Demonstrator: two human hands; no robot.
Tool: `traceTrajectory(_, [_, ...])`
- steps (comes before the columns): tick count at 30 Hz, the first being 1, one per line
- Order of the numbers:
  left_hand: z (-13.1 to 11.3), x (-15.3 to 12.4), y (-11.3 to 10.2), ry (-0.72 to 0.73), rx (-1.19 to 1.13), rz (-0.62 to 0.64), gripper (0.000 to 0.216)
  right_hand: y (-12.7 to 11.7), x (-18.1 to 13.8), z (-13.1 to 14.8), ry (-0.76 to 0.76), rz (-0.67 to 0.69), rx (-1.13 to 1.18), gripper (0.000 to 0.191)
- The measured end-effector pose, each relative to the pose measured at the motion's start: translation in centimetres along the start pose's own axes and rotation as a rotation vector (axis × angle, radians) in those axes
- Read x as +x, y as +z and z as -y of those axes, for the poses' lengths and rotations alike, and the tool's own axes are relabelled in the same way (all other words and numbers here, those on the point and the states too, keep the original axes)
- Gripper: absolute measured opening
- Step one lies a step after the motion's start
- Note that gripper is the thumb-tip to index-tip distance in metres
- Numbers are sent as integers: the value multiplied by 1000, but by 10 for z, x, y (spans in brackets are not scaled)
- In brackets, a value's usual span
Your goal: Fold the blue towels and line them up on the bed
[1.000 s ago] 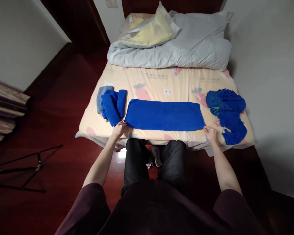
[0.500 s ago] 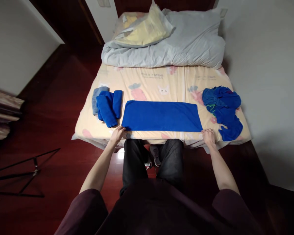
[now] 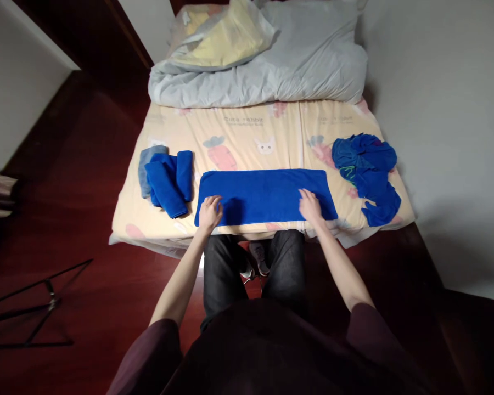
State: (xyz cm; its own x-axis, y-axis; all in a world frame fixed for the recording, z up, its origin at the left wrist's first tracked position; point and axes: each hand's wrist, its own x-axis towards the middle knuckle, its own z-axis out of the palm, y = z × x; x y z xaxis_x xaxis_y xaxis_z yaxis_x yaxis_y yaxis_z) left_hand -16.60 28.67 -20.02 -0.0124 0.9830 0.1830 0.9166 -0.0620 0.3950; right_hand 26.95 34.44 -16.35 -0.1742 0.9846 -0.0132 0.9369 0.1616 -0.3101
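A blue towel lies flat as a long rectangle near the front edge of the bed, its long side toward me. Over its left end is my left hand, fingers loosely bent and apart, with nothing in them. My right hand hovers above the right part of the towel, fingers also bent and parted, holding nothing. Whether the fingertips touch the cloth I cannot tell. To the left lie several folded blue towels on a greyish-blue cloth. A crumpled heap of blue cloths is at the right.
The bed has a yellow sheet with carrot and rabbit prints. A rolled grey quilt and a yellow pillow sit at the far end. A black tripod stands on the dark red floor at left; a wall rises at right.
Both hands have let go of the towel's front corners and moved inward over the cloth. The towel still lies flat. The camera view has shifted slightly.
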Motion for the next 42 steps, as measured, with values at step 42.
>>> traceTrajectory(42, [-14, 0, 99, -184, -95, -56, 58, 56, 19, -123, 301, -85, -113, 69])
